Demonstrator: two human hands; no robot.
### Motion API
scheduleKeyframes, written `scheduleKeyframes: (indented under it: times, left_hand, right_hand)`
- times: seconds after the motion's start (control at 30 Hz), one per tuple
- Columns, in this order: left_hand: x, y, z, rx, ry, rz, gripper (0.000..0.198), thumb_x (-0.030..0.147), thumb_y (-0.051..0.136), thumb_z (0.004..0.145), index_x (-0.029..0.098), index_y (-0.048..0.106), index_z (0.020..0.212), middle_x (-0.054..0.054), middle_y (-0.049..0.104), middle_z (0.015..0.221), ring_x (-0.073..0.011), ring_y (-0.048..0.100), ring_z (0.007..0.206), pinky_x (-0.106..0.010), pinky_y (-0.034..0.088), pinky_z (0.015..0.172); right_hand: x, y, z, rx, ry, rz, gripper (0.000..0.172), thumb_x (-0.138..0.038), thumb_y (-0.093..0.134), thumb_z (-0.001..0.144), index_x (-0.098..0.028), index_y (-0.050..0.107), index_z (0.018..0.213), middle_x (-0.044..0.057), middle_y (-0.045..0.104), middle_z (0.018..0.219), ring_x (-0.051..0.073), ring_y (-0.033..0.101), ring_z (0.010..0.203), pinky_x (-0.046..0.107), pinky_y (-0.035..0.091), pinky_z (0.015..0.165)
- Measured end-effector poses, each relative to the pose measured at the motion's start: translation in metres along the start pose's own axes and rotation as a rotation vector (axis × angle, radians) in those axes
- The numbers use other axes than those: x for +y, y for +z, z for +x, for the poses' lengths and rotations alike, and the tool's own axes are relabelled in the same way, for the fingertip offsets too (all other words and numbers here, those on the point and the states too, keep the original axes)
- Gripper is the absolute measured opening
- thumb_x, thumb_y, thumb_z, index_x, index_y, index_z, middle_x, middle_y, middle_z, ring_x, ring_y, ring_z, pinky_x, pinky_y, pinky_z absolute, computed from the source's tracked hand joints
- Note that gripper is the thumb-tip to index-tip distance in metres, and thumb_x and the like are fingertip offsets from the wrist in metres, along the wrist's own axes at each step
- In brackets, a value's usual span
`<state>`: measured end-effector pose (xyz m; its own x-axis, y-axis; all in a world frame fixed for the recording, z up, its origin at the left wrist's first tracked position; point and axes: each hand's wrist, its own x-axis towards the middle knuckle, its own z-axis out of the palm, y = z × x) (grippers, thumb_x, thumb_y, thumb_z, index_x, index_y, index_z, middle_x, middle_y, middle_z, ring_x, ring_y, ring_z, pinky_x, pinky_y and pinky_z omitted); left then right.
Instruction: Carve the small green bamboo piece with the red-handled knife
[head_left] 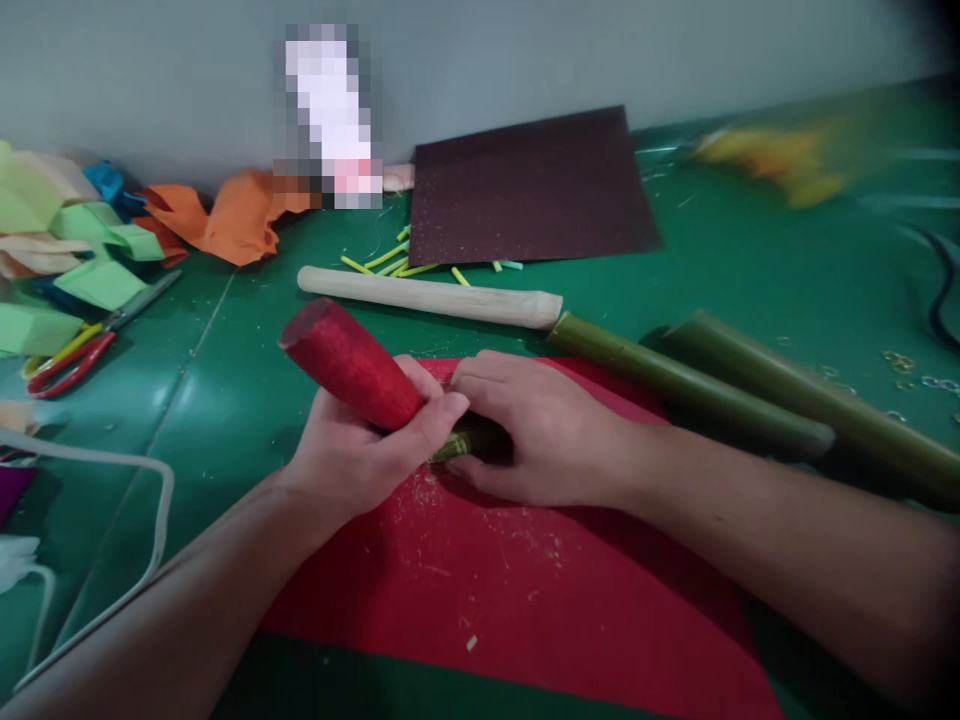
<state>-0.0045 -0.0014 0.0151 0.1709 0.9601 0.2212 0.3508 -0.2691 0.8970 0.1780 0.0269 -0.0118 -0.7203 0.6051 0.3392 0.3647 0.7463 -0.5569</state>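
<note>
My left hand point(360, 450) is wrapped round a red cylinder point(356, 360), its top tilted up to the left. Below the left thumb, a bit of green bamboo point(456, 447) shows; I cannot tell whether it belongs to the same piece. My right hand point(536, 430) curls over that green part, hiding most of it and whatever its fingers grip. Under both hands lies a red sheet point(480, 590), scattered with pale shavings.
Beyond the hands lie a pale peeled stick point(427, 298) and green bamboo lengths point(690, 385). A dark sheet point(532, 190) covers part of some yellow-green strips. Red-handled scissors point(75, 365) and crumpled coloured paper point(217, 215) are at left, near a white cable point(161, 510).
</note>
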Motion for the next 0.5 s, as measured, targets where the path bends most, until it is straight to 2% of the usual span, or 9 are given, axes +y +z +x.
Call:
scheduleKeyframes:
  times: [0.17,0.3,0.4,0.43,0.5]
  left_hand:
    - [0.003,0.000,0.002,-0.033,0.024,0.049,0.012,0.021,0.069,0.077,0.018,0.063,0.068,0.002,0.066,0.063,-0.0113,0.063,0.058,-0.021,0.055,0.058]
    - [0.001,-0.002,0.002,-0.035,0.046,0.036,0.012,0.019,0.069,0.077,0.019,0.062,0.067,0.003,0.064,0.061,-0.0105,0.062,0.057,-0.020,0.054,0.058]
    - [-0.001,-0.008,0.004,-0.140,0.078,0.035,0.014,0.019,0.072,0.076,0.020,0.061,0.067,0.002,0.066,0.062,-0.0116,0.062,0.056,-0.022,0.054,0.056]
    - [-0.001,-0.010,0.006,-0.228,0.077,0.041,0.014,0.020,0.074,0.075,0.021,0.062,0.068,0.002,0.067,0.064,-0.0119,0.062,0.056,-0.022,0.053,0.056]
    - [0.000,-0.016,0.009,-0.301,0.049,0.033,0.013,0.022,0.078,0.072,0.021,0.065,0.073,0.001,0.071,0.071,-0.0132,0.065,0.060,-0.023,0.054,0.057]
  right_hand:
    - [0.002,-0.001,0.000,-0.011,0.017,0.028,0.020,-0.025,0.070,0.077,-0.020,0.051,0.082,0.000,0.056,0.079,0.015,0.050,0.077,0.028,0.036,0.067]
    - [0.002,-0.002,0.000,-0.029,0.034,0.047,0.021,-0.024,0.070,0.077,-0.020,0.050,0.082,0.000,0.057,0.080,0.015,0.050,0.077,0.027,0.036,0.066]
    - [0.002,-0.003,0.001,-0.043,0.046,0.068,0.019,-0.025,0.068,0.078,-0.021,0.050,0.081,0.000,0.058,0.081,0.015,0.050,0.076,0.028,0.035,0.067]
    - [0.002,-0.003,0.001,-0.047,0.051,0.071,0.017,-0.026,0.068,0.079,-0.021,0.051,0.081,0.000,0.059,0.082,0.015,0.051,0.076,0.028,0.035,0.067]
    - [0.002,-0.004,0.001,-0.048,0.057,0.074,0.016,-0.027,0.067,0.079,-0.020,0.053,0.082,0.001,0.060,0.083,0.015,0.051,0.077,0.029,0.035,0.067]
